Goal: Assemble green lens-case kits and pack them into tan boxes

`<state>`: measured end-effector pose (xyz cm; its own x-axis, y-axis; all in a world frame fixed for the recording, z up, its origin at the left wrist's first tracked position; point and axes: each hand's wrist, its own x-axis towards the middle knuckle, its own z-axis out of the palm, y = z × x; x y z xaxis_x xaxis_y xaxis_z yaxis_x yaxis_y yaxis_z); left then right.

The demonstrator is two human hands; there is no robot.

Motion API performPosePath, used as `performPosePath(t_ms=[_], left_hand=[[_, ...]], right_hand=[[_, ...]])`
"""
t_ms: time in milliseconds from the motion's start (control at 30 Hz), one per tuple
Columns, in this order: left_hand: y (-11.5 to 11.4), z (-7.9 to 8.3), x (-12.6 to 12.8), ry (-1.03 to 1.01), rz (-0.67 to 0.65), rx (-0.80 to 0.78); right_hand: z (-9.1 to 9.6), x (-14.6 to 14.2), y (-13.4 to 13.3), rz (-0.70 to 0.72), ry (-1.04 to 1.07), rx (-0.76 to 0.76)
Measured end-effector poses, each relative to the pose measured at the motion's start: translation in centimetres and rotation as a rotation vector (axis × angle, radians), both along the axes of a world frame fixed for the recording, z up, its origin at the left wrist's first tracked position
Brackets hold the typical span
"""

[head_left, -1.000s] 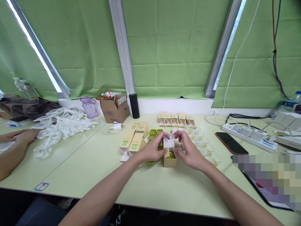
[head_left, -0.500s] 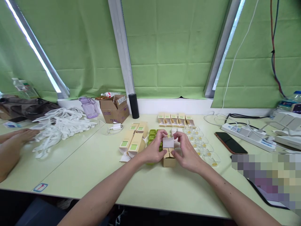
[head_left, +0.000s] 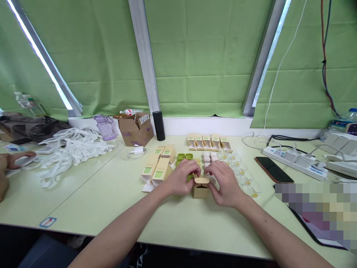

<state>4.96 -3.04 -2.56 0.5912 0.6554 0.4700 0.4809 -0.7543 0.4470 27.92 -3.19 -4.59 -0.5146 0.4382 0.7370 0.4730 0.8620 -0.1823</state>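
A small tan cardboard box (head_left: pixel 200 192) stands between my hands, its lid flap tilted over the top opening. My left hand (head_left: pixel 183 178) has its fingers curled at the flap's left side. On the other side, my right hand (head_left: pixel 225 183) closes its fingers at the flap and keeps its thumb by the box's right edge. Behind the hands are green square containers (head_left: pixel 181 156), little yellow pieces (head_left: pixel 198 162) and pale pinkish-white blocks (head_left: pixel 206 158). Clear cups with yellow centres (head_left: pixel 247 183) spread to the right. My fingers partly hide the green containers.
Cream boxes with green labels (head_left: pixel 158 174) lie left; more boxes (head_left: pixel 206 142) line the back. A phone (head_left: pixel 273 169) and power strip (head_left: pixel 297 162) are right. White straps (head_left: pixel 75 149), a brown carton (head_left: pixel 136 132) and another person's hand (head_left: pixel 21 158) are left.
The box's flap has come down from upright toward the opening, with both my hands following it. At the far left, the other person's hand has shifted left and now holds something pale.
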Motion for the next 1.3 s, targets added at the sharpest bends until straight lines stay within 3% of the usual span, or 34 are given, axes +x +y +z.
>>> performPosePath(t_ms=[100, 267, 567, 767, 1300], left_hand=[[0.1, -0.3, -0.1, 0.05, 0.003, 0.096], [0.3, -0.4, -0.6, 0.092, -0.003, 0.248], [0.1, 0.5, -1.8, 0.123, -0.079, 0.616], [-0.1, 0.0, -1.2, 0.226, -0.098, 0.573], [-0.2, -0.3, -1.0, 0.264, -0.103, 0.58]], right_hand=[[0.2, 0.4, -0.1, 0.059, -0.001, 0.081], [0.4, 0.9, -0.2, 0.138, -0.003, 0.05], [0.0, 0.9, 0.0, 0.138, 0.021, 0.08], [-0.1, 0.7, -0.1, 0.188, 0.03, 0.034], [-0.2, 0.6, -0.3, 0.21, 0.016, -0.007]])
